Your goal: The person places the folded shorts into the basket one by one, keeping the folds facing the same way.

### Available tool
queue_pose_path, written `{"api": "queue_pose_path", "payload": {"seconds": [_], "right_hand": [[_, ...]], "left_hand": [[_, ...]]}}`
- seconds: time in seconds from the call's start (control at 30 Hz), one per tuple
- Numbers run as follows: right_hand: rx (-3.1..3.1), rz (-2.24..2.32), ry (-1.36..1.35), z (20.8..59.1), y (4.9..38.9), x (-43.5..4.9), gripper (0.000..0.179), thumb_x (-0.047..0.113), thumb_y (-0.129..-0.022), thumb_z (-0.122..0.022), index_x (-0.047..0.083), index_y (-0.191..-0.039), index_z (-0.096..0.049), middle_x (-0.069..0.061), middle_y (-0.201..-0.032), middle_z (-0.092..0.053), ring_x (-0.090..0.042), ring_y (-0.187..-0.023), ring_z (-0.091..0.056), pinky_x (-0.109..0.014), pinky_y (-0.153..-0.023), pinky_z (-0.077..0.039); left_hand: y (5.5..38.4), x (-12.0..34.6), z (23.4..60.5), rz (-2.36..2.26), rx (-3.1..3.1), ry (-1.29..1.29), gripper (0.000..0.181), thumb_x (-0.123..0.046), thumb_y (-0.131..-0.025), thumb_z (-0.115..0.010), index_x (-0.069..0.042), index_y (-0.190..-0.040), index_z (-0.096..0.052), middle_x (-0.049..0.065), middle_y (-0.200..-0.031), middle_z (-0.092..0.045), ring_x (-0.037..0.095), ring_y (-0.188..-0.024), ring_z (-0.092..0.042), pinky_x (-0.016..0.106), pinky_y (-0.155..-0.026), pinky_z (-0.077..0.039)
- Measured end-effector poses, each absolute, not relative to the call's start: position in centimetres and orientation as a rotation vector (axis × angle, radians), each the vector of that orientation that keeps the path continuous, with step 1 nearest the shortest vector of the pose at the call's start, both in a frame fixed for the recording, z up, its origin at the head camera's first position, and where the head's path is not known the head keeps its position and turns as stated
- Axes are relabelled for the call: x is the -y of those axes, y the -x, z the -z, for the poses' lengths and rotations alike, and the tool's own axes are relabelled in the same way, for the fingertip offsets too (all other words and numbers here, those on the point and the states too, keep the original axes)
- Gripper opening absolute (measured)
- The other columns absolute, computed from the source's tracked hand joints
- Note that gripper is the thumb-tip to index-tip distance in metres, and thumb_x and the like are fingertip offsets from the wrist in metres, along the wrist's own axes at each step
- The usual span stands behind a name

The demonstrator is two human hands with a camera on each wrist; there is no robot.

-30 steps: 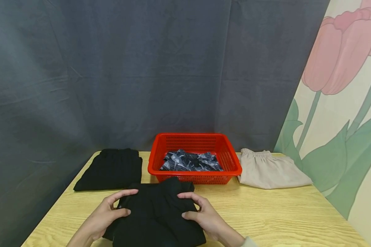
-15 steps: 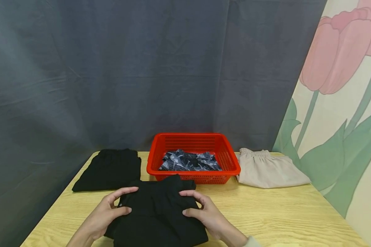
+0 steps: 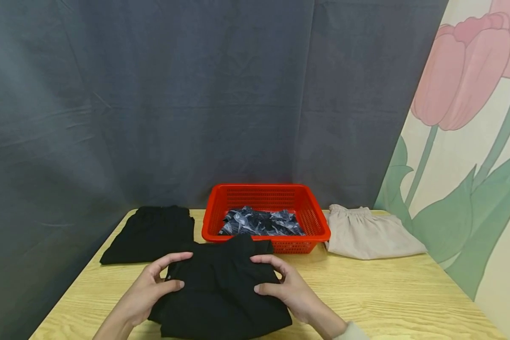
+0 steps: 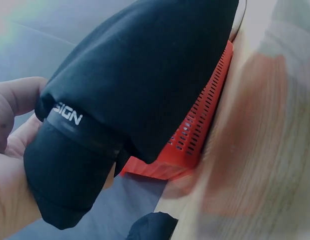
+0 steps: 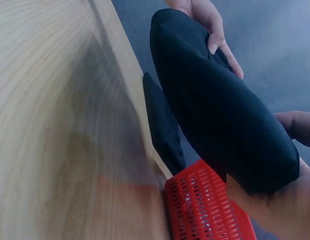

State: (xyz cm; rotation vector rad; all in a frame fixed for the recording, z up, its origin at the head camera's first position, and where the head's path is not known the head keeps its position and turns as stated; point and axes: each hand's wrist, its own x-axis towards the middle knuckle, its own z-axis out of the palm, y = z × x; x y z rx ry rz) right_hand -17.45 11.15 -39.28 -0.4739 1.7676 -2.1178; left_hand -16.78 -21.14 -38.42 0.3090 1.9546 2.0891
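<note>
You have the black garment [image 3: 225,293] in both hands, raised clear of the worktop [image 3: 378,288] over its near part, left of the middle, and in the head view its top edge overlaps the front of the red basket [image 3: 306,238]. Your left hand [image 3: 146,283] grips the garment's left side and your right hand [image 3: 291,283] grips its right side; on each, the thumb and index finger are spread apart along the upper face, pinching the cloth against the fingers beneath. How those lower fingers lie you cannot tell, as the cloth hides most of them. By your left hand, the left wrist view shows a band on the garment with white letters, of which "SIGN" can be read. The basket stands by the middle of the worktop's far edge, with a crumpled dark-and-pale patterned cloth [image 3: 263,221] inside it. Another black garment [image 3: 153,236] lies folded at the far left corner, and a beige garment [image 3: 371,233] with a gathered waist lies folded near the far right corner, just beside the basket. Beyond the far edge hangs a dark grey curtain [image 3: 195,94], with painted tulips [image 3: 446,75] on the wall to the right
</note>
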Motion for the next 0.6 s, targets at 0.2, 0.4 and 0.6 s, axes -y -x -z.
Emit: {"api": "queue_pose_path", "payload": {"seconds": [0.2, 0.4, 0.6], "right_hand": [[-1.773, 2.116, 0.475, 38.8, 17.6, -11.3, 0.055, -0.001, -0.082, -0.072, 0.006, -0.134, -0.055, -0.014, -0.129, -0.048, -0.03, -0.109, -0.057, -0.042, -0.085, -0.053], [-1.79, 2.11, 0.507, 38.2, 17.9, -11.6, 0.056, 0.0, -0.082, -0.072, 0.006, -0.135, -0.054, -0.015, -0.13, -0.049, -0.031, -0.111, -0.056, -0.041, -0.088, -0.051], [-1.825, 2.122, 0.503, 37.7, 18.1, -11.9, 0.055, 0.0, -0.082, -0.072, 0.005, -0.134, -0.054, -0.014, -0.131, -0.049, -0.031, -0.112, -0.054, -0.039, -0.089, -0.05]], "left_hand": [[16.7, 20.9, 37.9, -2.102, -1.951, -0.328, 0.058, 0.007, -0.087, -0.06, -0.006, -0.142, -0.046, 0.019, -0.149, -0.024, 0.038, -0.097, -0.064, 0.046, -0.082, -0.053], [16.8, 20.6, 37.3, -2.119, -1.951, -0.387, 0.057, 0.007, -0.087, -0.06, -0.005, -0.141, -0.046, 0.019, -0.142, -0.034, 0.039, -0.097, -0.064, 0.049, -0.081, -0.053], [17.0, 20.2, 36.9, -2.146, -1.945, -0.431, 0.056, 0.007, -0.088, -0.061, -0.006, -0.14, -0.047, 0.019, -0.139, -0.036, 0.04, -0.097, -0.065, 0.05, -0.08, -0.053]]}}
